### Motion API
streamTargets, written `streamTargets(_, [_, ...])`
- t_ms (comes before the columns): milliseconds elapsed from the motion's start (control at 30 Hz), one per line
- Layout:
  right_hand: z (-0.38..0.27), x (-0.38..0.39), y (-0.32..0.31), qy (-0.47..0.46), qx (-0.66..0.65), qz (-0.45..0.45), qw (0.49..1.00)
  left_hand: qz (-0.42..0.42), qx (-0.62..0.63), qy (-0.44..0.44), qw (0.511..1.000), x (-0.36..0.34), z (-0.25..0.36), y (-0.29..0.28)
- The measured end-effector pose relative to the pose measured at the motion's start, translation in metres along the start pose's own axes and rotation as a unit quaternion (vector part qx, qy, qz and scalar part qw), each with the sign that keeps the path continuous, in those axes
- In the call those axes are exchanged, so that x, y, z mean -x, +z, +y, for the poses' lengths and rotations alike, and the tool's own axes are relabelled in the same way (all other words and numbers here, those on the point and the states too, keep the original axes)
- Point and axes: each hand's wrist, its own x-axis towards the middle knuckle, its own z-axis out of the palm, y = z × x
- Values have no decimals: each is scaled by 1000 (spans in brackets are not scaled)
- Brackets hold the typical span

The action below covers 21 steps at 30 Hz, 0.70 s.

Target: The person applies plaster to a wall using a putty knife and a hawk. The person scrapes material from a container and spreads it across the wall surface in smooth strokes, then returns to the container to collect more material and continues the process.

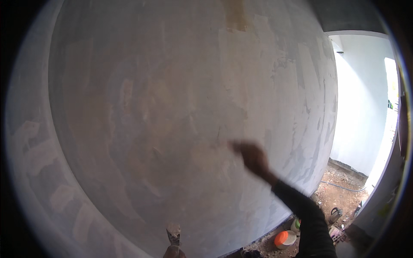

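Two hands show: low and near, the left hand [174, 252] seems to have its fingers curled round the scraper [174, 234], and the right hand [254, 158], farther right before the gray wall [193, 103], is too blurry to tell how its fingers sit. The scraper could drop if that hold is loose, and the wall could smear if it is wet and gets rubbed.

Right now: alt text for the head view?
A person's blurred right hand is raised before a patchy grey wall; their left hand, at the lower edge, grips a smeared scraper, blade up. At lower right, an orange-and-white container sits on littered ground, below a bright opening.
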Motion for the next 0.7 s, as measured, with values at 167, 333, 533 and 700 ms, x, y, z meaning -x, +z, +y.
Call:
streamTargets(167, [104,-276,-115,-40,183,177,966,11,5,11,1000,5,-8,3])
streamTargets(333, [107,-279,-93,-33,220,98,970,41,24,24,999,4,-21,8])
streamTargets(533, [-11,28,17,5,15,-9,1000,44,-9,22,999,1,-22,-3])
streamTargets(700, [-117,271,90,143,-61,-147,977,-4,-1,12,1000,5,-30,3])
